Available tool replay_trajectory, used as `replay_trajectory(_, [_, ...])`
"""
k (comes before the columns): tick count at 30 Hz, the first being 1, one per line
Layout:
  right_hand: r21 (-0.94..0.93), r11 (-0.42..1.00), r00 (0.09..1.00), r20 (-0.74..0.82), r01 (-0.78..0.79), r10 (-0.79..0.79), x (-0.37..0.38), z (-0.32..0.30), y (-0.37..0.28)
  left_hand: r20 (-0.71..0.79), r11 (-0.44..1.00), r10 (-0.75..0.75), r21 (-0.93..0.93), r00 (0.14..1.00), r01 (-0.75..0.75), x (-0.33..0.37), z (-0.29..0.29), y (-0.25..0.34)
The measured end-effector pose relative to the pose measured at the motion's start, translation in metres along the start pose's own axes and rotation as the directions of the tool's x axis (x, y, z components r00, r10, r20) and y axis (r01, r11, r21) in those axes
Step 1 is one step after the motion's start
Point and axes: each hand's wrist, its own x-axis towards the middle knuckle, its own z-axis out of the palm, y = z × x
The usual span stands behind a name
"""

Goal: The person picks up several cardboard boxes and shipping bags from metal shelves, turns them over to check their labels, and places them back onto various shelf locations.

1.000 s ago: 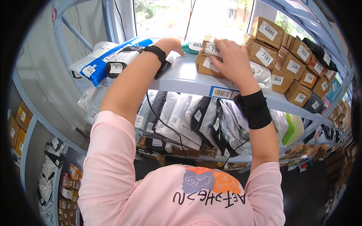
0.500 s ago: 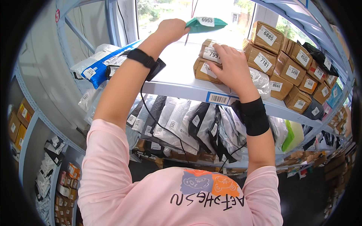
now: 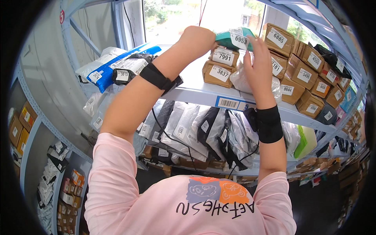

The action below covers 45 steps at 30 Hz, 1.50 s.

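A green parcel bag (image 3: 225,38) with a white label is up above the shelf, in front of the window. My left hand (image 3: 199,40) is closed on its left end. My right hand (image 3: 259,64) is raised at the parcel's right end, fingers stretched upward and thumb apart; its fingertips overlap the bag's edge, though I cannot tell how firmly they touch. Just below the bag, two small brown cartons, an upper one (image 3: 224,56) and a lower one (image 3: 217,73), are stacked on the shelf. A clear-wrapped white parcel (image 3: 242,81) lies beside them, partly behind my right wrist.
Stacked brown cartons (image 3: 300,74) fill the right of the pale blue shelf (image 3: 188,94). Blue and white bagged parcels (image 3: 102,80) lie at its left. Upright bagged parcels (image 3: 188,129) crowd the level below. A black cable (image 3: 168,133) hangs down in front of them.
My left hand has carried the green parcel bag to the right, over the cartons. My right hand has left the carton stack and moved up and right to the bag's right end.
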Motion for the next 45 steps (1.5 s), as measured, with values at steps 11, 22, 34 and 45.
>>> replay_trajectory(11, [-0.016,1.0,0.993,0.117,-0.01,0.011,-0.017,-0.024,0.006,-0.056,0.891,-0.118,-0.446,0.991,0.081,-0.049,0.003,0.006])
replay_trajectory(22, [0.105,0.939,0.9,0.337,-0.327,0.276,-0.135,-0.107,-0.067,0.327,0.231,-0.242,-0.895,0.914,0.382,-0.321,-0.016,0.031])
replay_trajectory(34, [0.228,0.887,0.745,0.645,-0.403,0.173,-0.186,-0.073,-0.128,0.552,0.223,-0.473,-0.679,0.686,0.7,-0.447,0.013,-0.014])
replay_trajectory(45, [0.339,0.841,0.677,0.734,-0.422,0.044,-0.183,-0.01,-0.2,0.524,0.257,-0.373,-0.734,0.765,0.628,-0.474,0.032,-0.077])
